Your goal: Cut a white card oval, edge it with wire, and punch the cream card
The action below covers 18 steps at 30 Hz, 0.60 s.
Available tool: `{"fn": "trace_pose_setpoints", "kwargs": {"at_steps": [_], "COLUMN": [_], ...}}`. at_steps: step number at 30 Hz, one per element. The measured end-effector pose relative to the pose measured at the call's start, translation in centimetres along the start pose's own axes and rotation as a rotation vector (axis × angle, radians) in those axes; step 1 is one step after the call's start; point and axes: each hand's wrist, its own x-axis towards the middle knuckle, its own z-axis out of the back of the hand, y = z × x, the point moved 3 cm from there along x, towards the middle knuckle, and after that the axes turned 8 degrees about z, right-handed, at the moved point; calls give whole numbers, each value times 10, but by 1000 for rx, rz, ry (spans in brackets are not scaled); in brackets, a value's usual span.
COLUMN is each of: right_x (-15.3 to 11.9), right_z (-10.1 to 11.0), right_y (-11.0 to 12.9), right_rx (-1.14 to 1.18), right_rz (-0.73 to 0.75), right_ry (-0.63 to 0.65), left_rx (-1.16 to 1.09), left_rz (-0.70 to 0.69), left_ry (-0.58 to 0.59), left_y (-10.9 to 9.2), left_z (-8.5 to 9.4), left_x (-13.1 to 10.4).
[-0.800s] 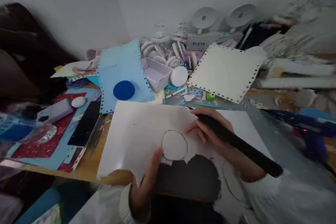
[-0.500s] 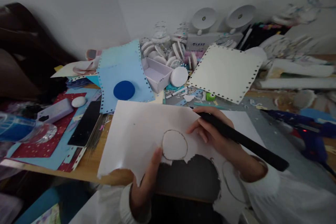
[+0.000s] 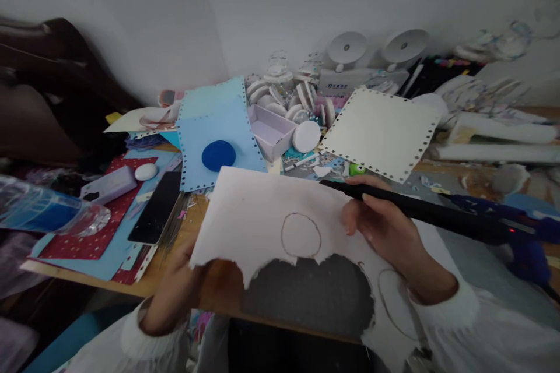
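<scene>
A white sheet [image 3: 258, 215] with ragged, cut-away edges lies in front of me, a brown-edged circle [image 3: 301, 235] marked on it. Its lower left corner is in my left hand [image 3: 177, 280], whose fingers are partly hidden beneath the sheet. My right hand [image 3: 389, 227] grips a long, thick black pen-shaped tool [image 3: 429, 210] over the sheet's right part, to the right of the circle. The tool's narrow end points left, near the top edge of the sheet. Another curved outline [image 3: 396, 303] shows on the sheet under my right forearm.
A blue glue gun [image 3: 520, 239] with a red light lies at the right. Blue card [image 3: 210, 122] with a dark blue disc [image 3: 218, 155], a lilac box [image 3: 273, 134] and cream card [image 3: 380, 128] stand behind. At left are a phone [image 3: 157, 207] and a plastic bottle [image 3: 48, 210].
My left hand has moved left, from beside the circle to the sheet's lower left corner. My right hand has shifted right, and the black tool lies flatter. The camera view has shifted slightly.
</scene>
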Motion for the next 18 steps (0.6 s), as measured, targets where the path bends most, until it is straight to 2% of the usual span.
{"fn": "trace_pose_setpoints", "kwargs": {"at_steps": [3, 5, 7, 13, 16, 18], "right_x": [-1, -4, -8, -26, -37, -44], "right_z": [-2, -3, -2, 12, 17, 14], "right_y": [1, 3, 7, 18, 23, 29], "right_rx": [-15, -8, -6, -178, -340, -461], "right_rz": [-43, -68, -70, 49, 87, 81], "right_ry": [36, 73, 101, 118, 137, 138], "left_rx": [-212, -396, -416, 207, 364, 419], "left_rz": [74, 190, 253, -47, -179, -338], "left_ry": [23, 63, 49, -182, -298, -306], "left_y": [-7, -7, -3, 2, 0, -6], "left_z": [7, 5, 5, 23, 30, 25], "left_x": [3, 3, 1, -10, -22, -31]}}
